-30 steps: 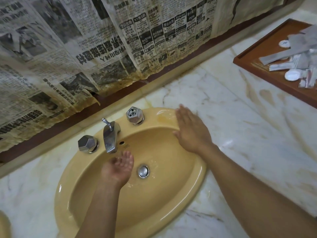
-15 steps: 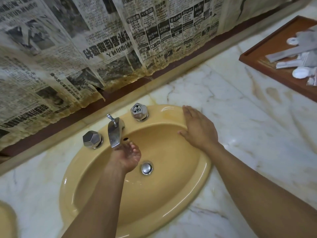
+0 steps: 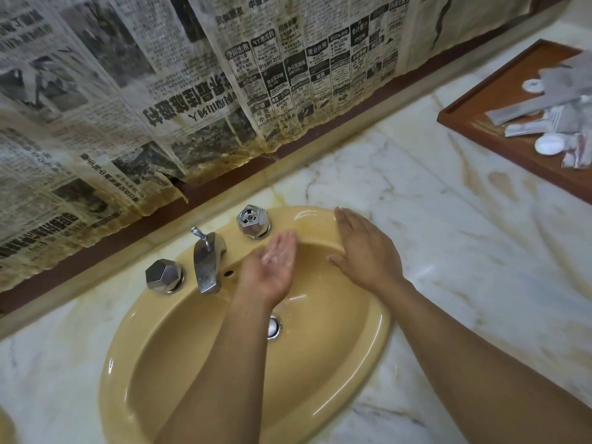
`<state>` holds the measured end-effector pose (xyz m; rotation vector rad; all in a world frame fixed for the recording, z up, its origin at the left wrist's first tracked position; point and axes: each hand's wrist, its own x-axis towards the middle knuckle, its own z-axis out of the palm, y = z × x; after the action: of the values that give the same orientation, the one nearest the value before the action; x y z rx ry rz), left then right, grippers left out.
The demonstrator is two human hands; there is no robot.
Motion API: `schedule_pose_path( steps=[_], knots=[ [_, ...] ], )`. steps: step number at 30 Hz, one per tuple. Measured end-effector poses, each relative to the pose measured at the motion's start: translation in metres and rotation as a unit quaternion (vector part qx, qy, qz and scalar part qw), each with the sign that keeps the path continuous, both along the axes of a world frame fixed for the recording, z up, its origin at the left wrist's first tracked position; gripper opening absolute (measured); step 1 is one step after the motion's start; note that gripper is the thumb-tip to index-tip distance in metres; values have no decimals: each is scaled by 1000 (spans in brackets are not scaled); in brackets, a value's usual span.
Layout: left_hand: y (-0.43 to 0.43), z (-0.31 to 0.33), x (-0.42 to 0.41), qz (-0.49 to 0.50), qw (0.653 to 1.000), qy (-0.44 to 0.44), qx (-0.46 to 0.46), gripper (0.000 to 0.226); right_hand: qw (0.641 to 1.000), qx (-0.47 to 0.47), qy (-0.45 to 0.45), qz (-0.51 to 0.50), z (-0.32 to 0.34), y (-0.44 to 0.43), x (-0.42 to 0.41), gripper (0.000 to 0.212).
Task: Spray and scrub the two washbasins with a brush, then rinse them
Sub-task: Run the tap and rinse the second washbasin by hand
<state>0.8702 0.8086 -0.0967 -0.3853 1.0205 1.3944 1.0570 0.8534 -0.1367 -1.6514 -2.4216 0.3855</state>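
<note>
Yellow ceramic is glimpsed at the far lower-left edge and is judged to be the rim of the second washbasin (image 3: 4,426). Stained newspaper (image 3: 144,107) is hung along the wall behind. Next comes the main washbasin (image 3: 144,379), sunk in the marble desk (image 3: 464,267). Its bowl is glossy and wet, and no foam or grime can be made out. At its back rim the left tap knob (image 3: 164,276), the spout (image 3: 206,267) and the right tap knob (image 3: 253,221) are set in a row. Just right of the spout, the left hand (image 3: 270,270) is held palm up above the bowl, fingers together and lightly cupped, gripping nothing; water glints on the palm. Below it the drain (image 3: 274,326) is partly hidden by the forearm. Further right, the right hand (image 3: 368,251) is laid flat on the basin's far rim, fingers straight and close together, thumb over the inner slope. At the far right a wooden tray (image 3: 474,123) holding sachets (image 3: 528,128) is stood on the desk. No brush or spray bottle is seen, so spraying and scrubbing here are judged done and a hand rinse of the rim is judged under way. Whether the second washbasin awaits cleaning cannot be told.
</note>
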Motion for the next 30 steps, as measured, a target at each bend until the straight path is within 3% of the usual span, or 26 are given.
schedule_pose_path(
  steps=[2,6,15,19,23,26,30],
  knots=[
    [20,11,12,-44,998,8,36,40,1000,4,5,2,-1,1,0,95],
    [4,0,5,-46,996,79,-21,34,1000,-4,16,6,2,3,1,97],
    [-83,-31,-61,135,984,19,-116,39,1000,-21,16,-2,6,1,-1,97],
    [-72,-20,-65,85,988,60,-115,39,999,-31,28,-5,3,1,-1,96],
    [-64,-18,-66,79,990,68,-92,49,986,-74,129,-77,-2,-13,14,89],
    [-59,-21,-64,73,990,60,-103,42,969,-76,192,-137,-12,-53,30,84],
    [-36,-14,-36,24,991,61,-114,32,962,-71,207,-161,-20,-65,28,80]
  ],
)
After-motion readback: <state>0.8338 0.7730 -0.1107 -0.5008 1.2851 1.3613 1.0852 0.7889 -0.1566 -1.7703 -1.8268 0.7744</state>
